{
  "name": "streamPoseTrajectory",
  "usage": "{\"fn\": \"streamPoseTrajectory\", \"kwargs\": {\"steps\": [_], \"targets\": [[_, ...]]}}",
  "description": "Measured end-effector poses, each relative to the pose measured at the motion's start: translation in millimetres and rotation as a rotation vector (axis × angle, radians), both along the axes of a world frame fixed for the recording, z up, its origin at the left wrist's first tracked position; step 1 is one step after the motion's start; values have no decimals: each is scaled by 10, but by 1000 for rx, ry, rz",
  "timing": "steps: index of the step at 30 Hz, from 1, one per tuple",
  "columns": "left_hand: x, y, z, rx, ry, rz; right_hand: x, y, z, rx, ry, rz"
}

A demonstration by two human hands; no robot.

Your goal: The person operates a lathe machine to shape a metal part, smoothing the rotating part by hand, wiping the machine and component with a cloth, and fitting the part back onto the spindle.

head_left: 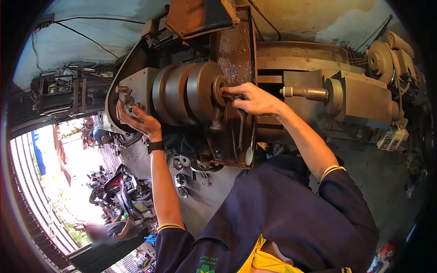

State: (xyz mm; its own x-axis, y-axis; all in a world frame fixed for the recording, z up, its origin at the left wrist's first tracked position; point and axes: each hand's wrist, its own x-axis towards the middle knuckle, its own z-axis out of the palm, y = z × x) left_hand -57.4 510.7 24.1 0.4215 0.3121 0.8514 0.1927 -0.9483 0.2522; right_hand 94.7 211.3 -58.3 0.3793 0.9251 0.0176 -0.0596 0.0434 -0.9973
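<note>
My left hand point(139, 122) is raised at the left end of the machine's head block, fingers stretched up beside a metal knob point(122, 89) and a bolt point(134, 106). No grip shows there. My right hand point(255, 100) reaches to the end hub point(220, 89) of a large stepped spindle point(200, 93). Its index finger points at the hub's bore, while the other fingers are curled. Whatever its fingertips may hold is hidden. Below this hand, a wrench point(241, 129) lies on the rusty metal tray point(227, 148).
To the right is a second block point(364, 98) with a protruding shaft point(309, 93); a motor point(391, 63) stands behind it. An orange-brown metal housing point(200, 18) hangs above. A motorcycle point(125, 189) and another person point(114, 231) are at the lower left.
</note>
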Motion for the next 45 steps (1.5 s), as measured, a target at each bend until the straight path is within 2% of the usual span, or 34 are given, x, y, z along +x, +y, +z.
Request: {"fn": "streamPoseTrajectory", "kwargs": {"steps": [1, 17, 19, 22, 25, 34, 37, 45], "targets": [[3, -2, 2, 0, -1, -2, 1, 2, -2, 5, 92, 24], [-16, -27, 12, 29, 35, 31, -10, -39, 140, 46, 490, 100], [-11, -33, 17, 38, 34, 34, -49, 26, -1, 151, 589, 90], [-10, -36, 14, 27, 32, 23, -29, 15, -15, 96, 530, 102], [-14, -42, 18, 8, 28, 24, -52, 69, -110, 169, 571, 109], [-13, -27, 11, 19, 34, 25, -36, 63, -80, 143, 519, 112], [-12, -27, -2, 1, 24, 21, -62, 67, -4, 193, 623, 91], [-11, -31, 8, 33, 26, 20, -32, 63, 5, 169, 580, 129]]}}
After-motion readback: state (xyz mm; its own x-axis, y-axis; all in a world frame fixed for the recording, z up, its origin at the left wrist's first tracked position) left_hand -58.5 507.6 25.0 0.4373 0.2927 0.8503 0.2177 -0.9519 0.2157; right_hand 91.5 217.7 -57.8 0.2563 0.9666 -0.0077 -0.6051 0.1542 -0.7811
